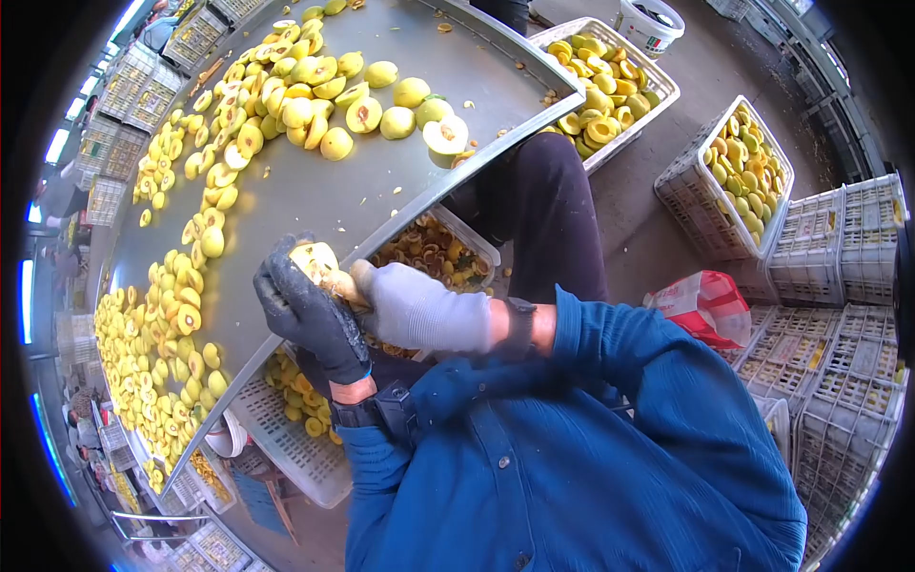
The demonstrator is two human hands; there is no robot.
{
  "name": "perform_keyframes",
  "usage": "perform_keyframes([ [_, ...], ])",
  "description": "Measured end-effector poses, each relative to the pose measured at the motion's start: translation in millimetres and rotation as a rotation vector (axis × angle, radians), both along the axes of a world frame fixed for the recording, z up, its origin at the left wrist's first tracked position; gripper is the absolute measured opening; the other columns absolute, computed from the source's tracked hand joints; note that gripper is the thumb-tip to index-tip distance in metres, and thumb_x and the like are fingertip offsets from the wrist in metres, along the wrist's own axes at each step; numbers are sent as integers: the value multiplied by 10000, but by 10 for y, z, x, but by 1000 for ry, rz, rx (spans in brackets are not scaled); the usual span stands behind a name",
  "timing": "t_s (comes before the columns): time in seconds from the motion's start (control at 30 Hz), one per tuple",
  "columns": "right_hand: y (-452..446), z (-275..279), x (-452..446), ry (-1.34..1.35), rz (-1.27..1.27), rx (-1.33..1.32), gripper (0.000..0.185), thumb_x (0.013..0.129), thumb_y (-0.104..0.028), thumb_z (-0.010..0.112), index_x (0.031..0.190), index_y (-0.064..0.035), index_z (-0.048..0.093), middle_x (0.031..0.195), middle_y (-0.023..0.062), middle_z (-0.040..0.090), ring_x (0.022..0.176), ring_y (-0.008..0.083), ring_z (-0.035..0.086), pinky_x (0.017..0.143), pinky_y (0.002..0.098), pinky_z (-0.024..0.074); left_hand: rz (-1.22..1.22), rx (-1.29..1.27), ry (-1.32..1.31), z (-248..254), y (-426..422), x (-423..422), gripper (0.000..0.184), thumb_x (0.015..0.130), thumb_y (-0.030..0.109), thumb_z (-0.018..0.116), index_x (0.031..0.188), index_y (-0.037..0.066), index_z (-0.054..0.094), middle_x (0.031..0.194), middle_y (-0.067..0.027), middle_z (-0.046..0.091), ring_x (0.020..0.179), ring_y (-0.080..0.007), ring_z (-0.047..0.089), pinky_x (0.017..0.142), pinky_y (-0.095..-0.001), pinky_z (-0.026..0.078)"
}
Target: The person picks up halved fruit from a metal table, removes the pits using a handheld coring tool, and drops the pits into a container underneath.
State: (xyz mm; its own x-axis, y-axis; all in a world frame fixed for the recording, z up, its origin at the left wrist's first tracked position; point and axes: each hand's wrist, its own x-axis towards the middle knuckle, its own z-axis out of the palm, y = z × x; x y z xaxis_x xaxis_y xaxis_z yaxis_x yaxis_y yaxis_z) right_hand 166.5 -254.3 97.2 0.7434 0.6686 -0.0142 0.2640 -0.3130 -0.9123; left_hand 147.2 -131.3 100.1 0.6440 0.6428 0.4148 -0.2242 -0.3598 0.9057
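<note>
My left hand (310, 310), in a dark glove, is closed around a cut yellow fruit, apparently a peach half (315, 257), its open face turned up. In a pale grey glove, my right hand (419, 307) is a fist pressed close against that fruit. Something tan shows at its thumb side, but I cannot make out what the fist holds. Both hands are over the near edge of the metal table (315, 195), where many peach halves (176, 324) lie in heaps. Below my hands a bin (486, 250) contains brown pits and scraps.
Crates of peach halves stand on the floor, one by my knee (667, 91) and another farther right (672, 195). Stacked white crates (843, 381) rise at my right, with a red and white bag (705, 305) beside them. A white bucket (651, 24) stands at the back.
</note>
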Motion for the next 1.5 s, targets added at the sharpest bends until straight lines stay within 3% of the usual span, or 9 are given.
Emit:
perform_keyframes([
  [0.1, 30, -57, -61, 161, -15, 278, 268, 840, -162, 656, 1008, 35, 587, 861, 268, 663, 861, 440, 657, 735, 451, 529, -34, 87, 28, 5, 63, -24, 310, 1023, 216, 434, 1082, -42, 596, 994, -163, 671, 857, -226, 666, 762, -353, 579],
  [0.3, -176, 168, -50, 281, 86, 277, 245, 846, -162, 668, 980, 30, 596, 850, 256, 659, 816, 412, 659, 711, 431, 514, -338, -268, 11, 129, 111, -37, 303, 982, 206, 453, 1048, -49, 604, 932, -152, 679, 832, -242, 680, 752, -351, 579],
  [0.37, -270, 152, 17, 40, 161, 60, 249, 833, -98, 647, 1040, 22, 577, 872, 262, 647, 846, 375, 665, 722, 415, 509, -429, -29, 100, 159, 208, -68, 327, 988, 240, 458, 1016, -45, 618, 917, -155, 683, 834, -241, 675, 791, -367, 568],
  [0.5, -221, 90, -58, 0, 42, 212, 277, 881, -252, 685, 899, 16, 617, 759, 227, 662, 703, 390, 663, 641, 415, 513, -412, 283, 196, 264, 243, -78, 379, 1010, 292, 435, 1020, -40, 618, 908, -157, 682, 825, -264, 674, 800, -389, 569],
  [0.6, -175, 180, -110, 410, 48, 339, 220, 870, -162, 639, 992, 20, 629, 746, 188, 656, 696, 289, 672, 659, 394, 517, -235, -728, -90, 208, -98, -68, 431, 1038, 343, 400, 1027, -26, 622, 911, -160, 677, 811, -280, 675, 783, -398, 576],
  [0.77, -218, 52, -131, 56, 71, -38, 277, 896, -212, 642, 1042, 21, 616, 738, 179, 655, 664, 265, 665, 644, 382, 514, -353, -345, 113, 136, 78, -156, 428, 1035, 340, 417, 987, -35, 617, 874, -158, 678, 793, -278, 683, 753, -377, 580],
  [0.87, -203, 232, -89, 382, 123, 121, 303, 915, -279, 644, 967, 19, 623, 710, 185, 654, 678, 286, 683, 623, 381, 512, -262, 15, 183, 170, 146, -181, 498, 1034, 395, 414, 976, -47, 635, 906, -142, 679, 793, -220, 661, 755, -343, 546],
  [1.1, -51, -18, -183, 18, 27, 145, 201, 843, -154, 663, 945, -12, 565, 757, 230, 646, 738, 394, 676, 625, 440, 509, 58, -493, 43, 210, -112, -142, 517, 1028, 418, 400, 1043, -51, 618, 965, -170, 669, 864, -261, 663, 795, -375, 559],
  [1.5, -269, 306, -64, 350, 214, 32, 233, 838, -152, 662, 988, 14, 599, 769, 242, 655, 686, 389, 667, 609, 435, 508, -191, -216, 116, 119, 67, -223, 367, 1005, 291, 437, 991, -40, 596, 907, -177, 679, 783, -262, 678, 736, -380, 585],
])
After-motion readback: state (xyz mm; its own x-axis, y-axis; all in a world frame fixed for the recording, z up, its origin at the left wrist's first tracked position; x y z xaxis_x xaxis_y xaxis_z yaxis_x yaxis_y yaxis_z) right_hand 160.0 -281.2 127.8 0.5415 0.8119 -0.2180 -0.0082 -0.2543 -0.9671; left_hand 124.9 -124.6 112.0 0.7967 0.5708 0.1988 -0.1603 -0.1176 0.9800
